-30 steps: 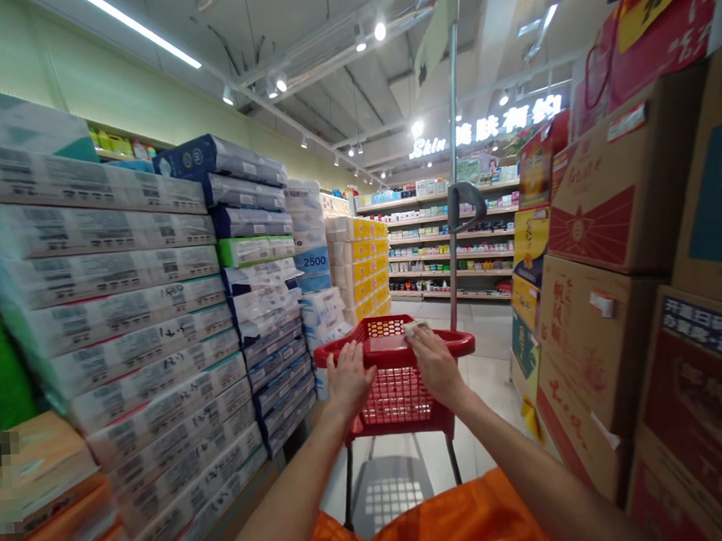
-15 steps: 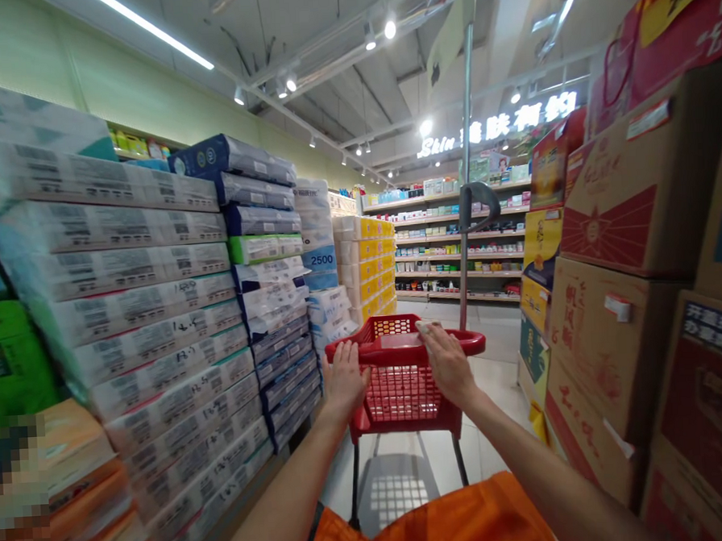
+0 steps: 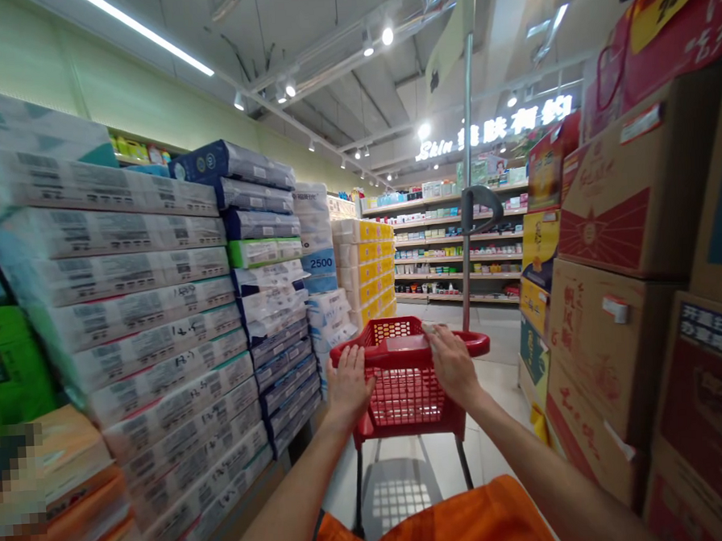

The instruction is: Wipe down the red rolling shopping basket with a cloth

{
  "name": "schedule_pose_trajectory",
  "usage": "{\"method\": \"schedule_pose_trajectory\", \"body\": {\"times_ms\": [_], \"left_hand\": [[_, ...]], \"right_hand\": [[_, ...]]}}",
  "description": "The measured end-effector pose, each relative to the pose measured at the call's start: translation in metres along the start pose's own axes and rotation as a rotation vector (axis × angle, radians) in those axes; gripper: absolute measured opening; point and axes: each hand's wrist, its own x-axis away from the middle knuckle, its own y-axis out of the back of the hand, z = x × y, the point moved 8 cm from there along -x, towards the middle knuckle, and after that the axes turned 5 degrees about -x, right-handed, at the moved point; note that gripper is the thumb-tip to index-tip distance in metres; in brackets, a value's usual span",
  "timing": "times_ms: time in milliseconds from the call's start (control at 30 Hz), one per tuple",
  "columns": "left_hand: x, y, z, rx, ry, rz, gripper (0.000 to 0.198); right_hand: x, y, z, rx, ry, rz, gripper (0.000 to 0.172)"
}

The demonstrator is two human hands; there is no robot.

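A red plastic shopping cart (image 3: pixel 410 397) stands right in front of me, its basket seen from the handle side. My left hand (image 3: pixel 350 388) rests over the left part of the red handle (image 3: pixel 401 347), fingers curled on top of it. On the right part of the handle lies my right hand (image 3: pixel 454 366), its fingers bent over the bar. Beside its fingertips shows a small pale thing (image 3: pixel 428 327), too small to name. The visible cart basket holds nothing that I can make out.
Stacked packs of paper goods (image 3: pixel 157 313) line the left side, with yellow-and-white packs (image 3: pixel 366 262) farther on. Cardboard boxes (image 3: pixel 612 330) are piled on the right. Ahead stand a metal post (image 3: pixel 466 136) with a grey loop (image 3: pixel 484 209) and stocked shelves (image 3: pixel 426 259).
The cart and both hands have shifted slightly to the right and down in view. Both hands stay on the handle, and the surroundings look nearly the same.
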Motion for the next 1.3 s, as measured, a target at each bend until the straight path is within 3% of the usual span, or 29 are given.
{"method": "schedule_pose_trajectory", "body": {"times_ms": [100,267,333,500,600,700,933,1033,1200,1300], "left_hand": [[0.001,0.001,-0.004,0.024,0.022,-0.005,0.053],[0.003,0.010,-0.015,0.041,-0.024,-0.041,0.050],[0.003,0.014,-0.017,0.055,-0.071,-0.057,0.047],[-0.004,0.018,-0.004,0.076,-0.050,-0.070,0.040],[-0.012,0.014,0.000,0.089,-0.035,-0.019,0.034],[-0.018,0.014,-0.012,0.083,-0.070,0.023,0.028],[-0.006,0.030,-0.061,0.150,-0.157,-0.023,0.029],[0.001,0.022,-0.072,0.275,-0.185,0.033,0.039],[0.009,-0.015,-0.065,0.334,-0.039,0.192,0.066],[0.013,-0.019,-0.078,0.333,-0.099,0.195,0.068]], "right_hand": [[-0.001,0.008,-0.015,0.028,-0.062,-0.055,0.037],[-0.002,-0.013,0.046,-0.107,0.215,-0.016,0.038],[-0.001,-0.014,0.047,-0.119,0.222,-0.021,0.038],[0.003,0.003,-0.014,-0.110,0.051,-0.050,0.039],[0.005,0.009,-0.040,-0.121,-0.008,-0.066,0.038],[0.002,0.007,-0.055,-0.123,-0.050,-0.070,0.038],[-0.013,0.019,-0.100,-0.229,-0.099,-0.071,0.040],[-0.012,0.023,-0.086,-0.239,-0.082,-0.049,0.039],[0.004,0.018,-0.026,-0.311,-0.019,0.028,0.034],[0.007,0.021,-0.029,-0.343,-0.074,0.020,0.034]]}}
